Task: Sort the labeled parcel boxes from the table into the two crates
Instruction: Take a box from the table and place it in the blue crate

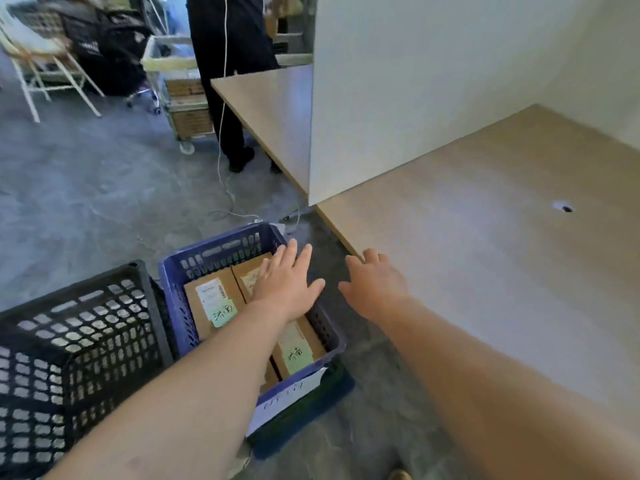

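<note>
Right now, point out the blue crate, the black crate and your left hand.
blue crate (221,252): head view, on its far slotted wall.
black crate (69,291): head view, on its far top rim.
left hand (284,282): head view, on the back of the hand.

One black crate (86,341), one blue crate (178,317), at least three boxes (211,299).

On our right the tabletop (485,271) offers broad room to pass, bounded on its left by an upright white panel (415,81). Below, boxes (211,299) fill the blue crate (214,251); the black crate (86,284) just beside it stands open-topped. A floor strip (311,233) separates blue crate and tabletop.
</note>
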